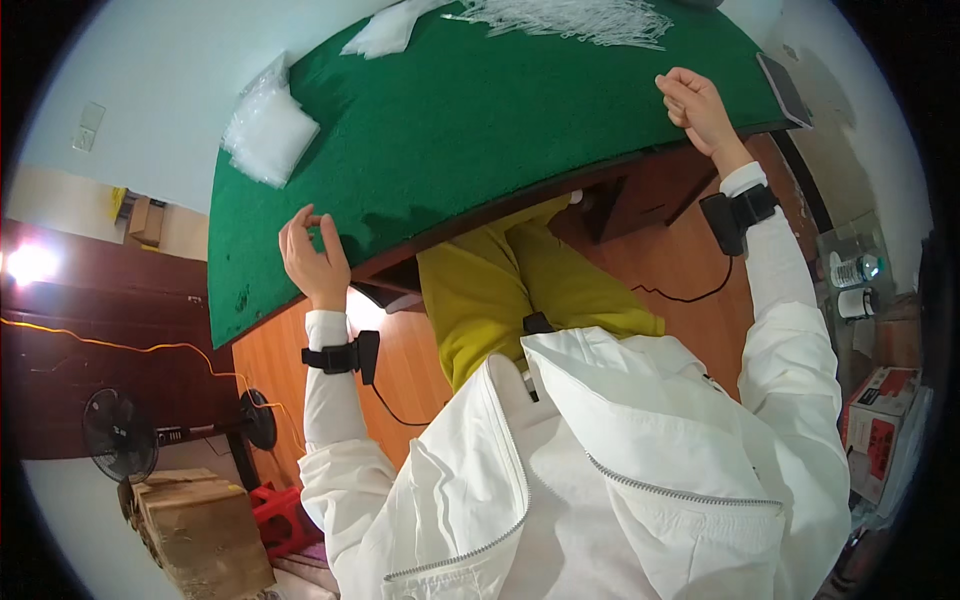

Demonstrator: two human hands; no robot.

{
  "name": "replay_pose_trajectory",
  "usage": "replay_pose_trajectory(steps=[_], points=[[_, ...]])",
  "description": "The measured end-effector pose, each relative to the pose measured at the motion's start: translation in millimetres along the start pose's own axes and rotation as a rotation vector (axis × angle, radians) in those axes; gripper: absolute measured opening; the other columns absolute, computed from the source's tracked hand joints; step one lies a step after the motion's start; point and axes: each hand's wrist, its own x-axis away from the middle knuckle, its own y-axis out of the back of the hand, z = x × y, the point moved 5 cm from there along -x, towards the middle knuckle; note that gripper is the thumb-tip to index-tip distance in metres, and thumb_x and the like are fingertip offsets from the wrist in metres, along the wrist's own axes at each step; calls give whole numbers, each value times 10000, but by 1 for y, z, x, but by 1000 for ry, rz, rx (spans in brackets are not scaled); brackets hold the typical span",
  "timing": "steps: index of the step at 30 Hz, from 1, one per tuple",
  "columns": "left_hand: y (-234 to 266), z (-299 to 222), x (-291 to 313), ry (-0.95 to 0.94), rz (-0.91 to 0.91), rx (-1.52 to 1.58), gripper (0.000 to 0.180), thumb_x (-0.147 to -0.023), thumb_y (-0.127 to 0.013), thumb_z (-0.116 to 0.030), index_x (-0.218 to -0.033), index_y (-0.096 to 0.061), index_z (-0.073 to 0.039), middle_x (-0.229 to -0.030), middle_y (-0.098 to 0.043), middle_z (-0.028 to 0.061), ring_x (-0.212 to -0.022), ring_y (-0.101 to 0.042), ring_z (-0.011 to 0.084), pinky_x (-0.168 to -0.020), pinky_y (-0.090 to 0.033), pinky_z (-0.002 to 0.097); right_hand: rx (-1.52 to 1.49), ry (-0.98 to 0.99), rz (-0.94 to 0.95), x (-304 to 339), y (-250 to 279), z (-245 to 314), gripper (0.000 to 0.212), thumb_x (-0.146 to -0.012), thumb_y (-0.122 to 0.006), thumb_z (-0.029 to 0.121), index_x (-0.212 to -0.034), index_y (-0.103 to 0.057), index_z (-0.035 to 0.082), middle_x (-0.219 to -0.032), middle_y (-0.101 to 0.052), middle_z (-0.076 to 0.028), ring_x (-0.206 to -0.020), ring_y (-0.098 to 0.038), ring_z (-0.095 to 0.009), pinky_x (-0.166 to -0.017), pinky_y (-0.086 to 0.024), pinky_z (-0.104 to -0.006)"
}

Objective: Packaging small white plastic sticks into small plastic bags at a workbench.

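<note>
My left hand (315, 262) is over the left front part of the green-covered table (480, 120), its fingers a little bent and apart, with nothing in them. Nearest to it, farther back, lies a stack of clear plastic bags (270, 135). My right hand (697, 108) is curled into a fist above the table's right side. Nothing sticks out of that fist. Beyond it, at the far edge, a loose pile of thin clear plastic pieces (580, 18) is spread out. Another small stack of clear bags (390, 28) lies to the left of the pile.
A flat dark-faced device (784, 90) rests at the table's right end. Black straps with cabled boxes sit on both my wrists. To the left are a black fan (120, 435), a cardboard box (200, 530) and a red plastic stool (283, 520). Bottles (855, 270) stand at the right.
</note>
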Motion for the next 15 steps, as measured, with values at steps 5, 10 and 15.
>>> replay_pose_trajectory(steps=[5, 10, 15], points=[[0, 1, 0, -24, 22, 16, 182, -850, -554, -159, -966, -580, -20, -854, -578, 94, -770, -522, 222, -653, -426, 337, -28, 55, -11, -8, 3, -8, 251, -899, -530, 161, -671, -431, 126, -548, -285, 81, -450, -236, -14, -417, -172, -189], [-5, -38, 27, -410, -2, -10, 162, -786, -614, -148, -906, -586, -43, -873, -571, 80, -762, -523, 249, -709, -414, 387, -75, 125, 60, -16, 26, -4, 257, -903, -526, 174, -670, -429, 130, -557, -278, 74, -465, -238, -19, -430, -180, -188], [-38, -53, 117, -219, 643, 35, 249, -775, -634, -281, -878, -572, -64, -833, -583, 108, -781, -550, 313, -681, -425, 390, -785, 81, 491, -15, -26, -1, 290, -854, -577, 127, -629, -394, 111, -520, -321, 38, -404, -284, -72, -381, -217, -233]])
